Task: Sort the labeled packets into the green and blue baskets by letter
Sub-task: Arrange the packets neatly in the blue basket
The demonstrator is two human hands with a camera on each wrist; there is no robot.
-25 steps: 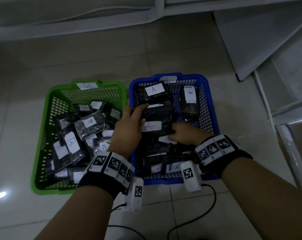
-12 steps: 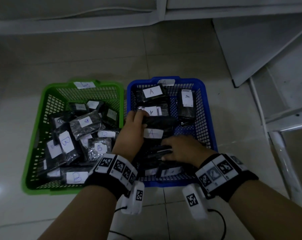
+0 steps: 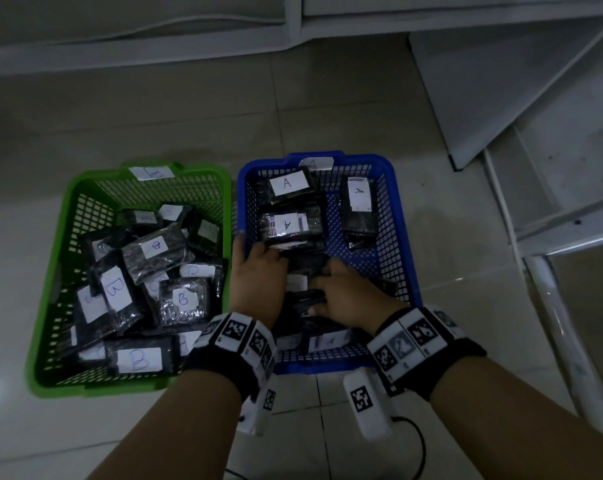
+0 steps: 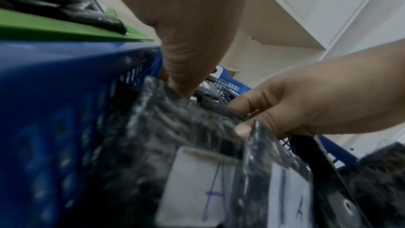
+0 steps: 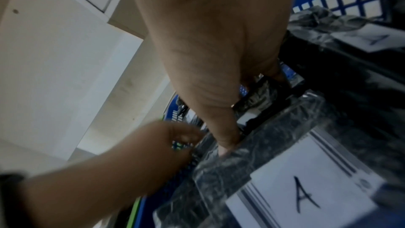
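Note:
A green basket (image 3: 55,271) on the left holds several black packets labeled B (image 3: 114,289). To its right, a blue basket (image 3: 402,220) holds black packets labeled A (image 3: 288,225). Both hands reach into the near middle of the blue basket. My left hand (image 3: 258,275) curls over the far left edge of a black packet (image 3: 307,263). My right hand (image 3: 345,292) pinches a packet's edge (image 4: 252,138) with thumb and fingers. A white label (image 3: 296,282) shows partly between the hands. In the right wrist view, the fingers (image 5: 225,143) dig in behind an A packet (image 5: 302,188).
The baskets stand side by side on a pale tiled floor (image 3: 327,109). White boards and a metal frame (image 3: 552,237) lean at the right. A white cabinet base (image 3: 293,32) runs along the back. A black cable (image 3: 417,441) lies on the floor near my wrists.
Both hands have drawn back toward the near side of the blue basket and lower into the pile. The barcode-labeled A packet behind the left hand is now uncovered.

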